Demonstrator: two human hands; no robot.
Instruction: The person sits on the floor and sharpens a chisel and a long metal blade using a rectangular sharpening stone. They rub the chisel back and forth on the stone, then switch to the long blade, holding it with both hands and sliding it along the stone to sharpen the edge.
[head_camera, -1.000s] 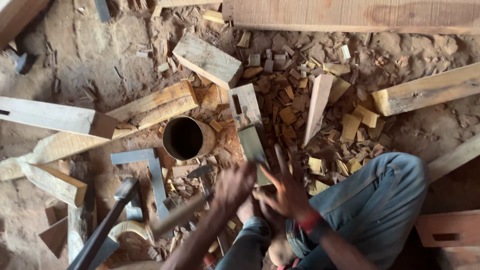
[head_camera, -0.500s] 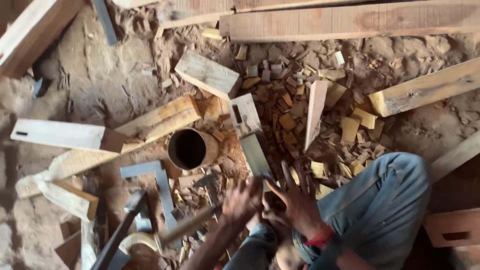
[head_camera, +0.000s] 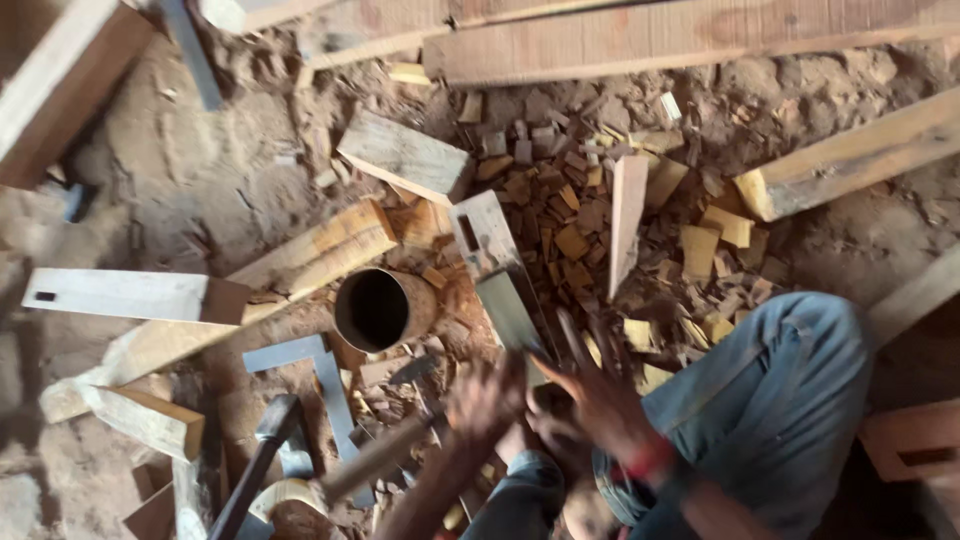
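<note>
**My hands over the wood scraps**

I am looking down from my head camera. My left hand (head_camera: 485, 400) is blurry. It is sitting right by the end of a wooden handle (head_camera: 375, 458), but I cannot tell if it is gripping the handle or just touching it, and I cannot tell if its fingers are spread or closed. My right hand (head_camera: 600, 390) is blurry too, but I am seeing its fingers spread wide apart, with nothing pinched. It is hovering over a flat metal blade (head_camera: 510, 310) that is lying in the chips, and my fingers are hiding the blade's near end. A red band (head_camera: 650, 462) is showing on my wrist.

My knee in blue jeans (head_camera: 770, 400) is covering the ground on the right. A round pipe (head_camera: 380, 308) is lying just beside a long plank (head_camera: 300, 265). A metal square (head_camera: 320, 370) is lying near the pipe. Little wood blocks (head_camera: 570, 215) are piling up beyond my hands. A dark tool (head_camera: 265, 460) is cut off at the bottom edge.
</note>
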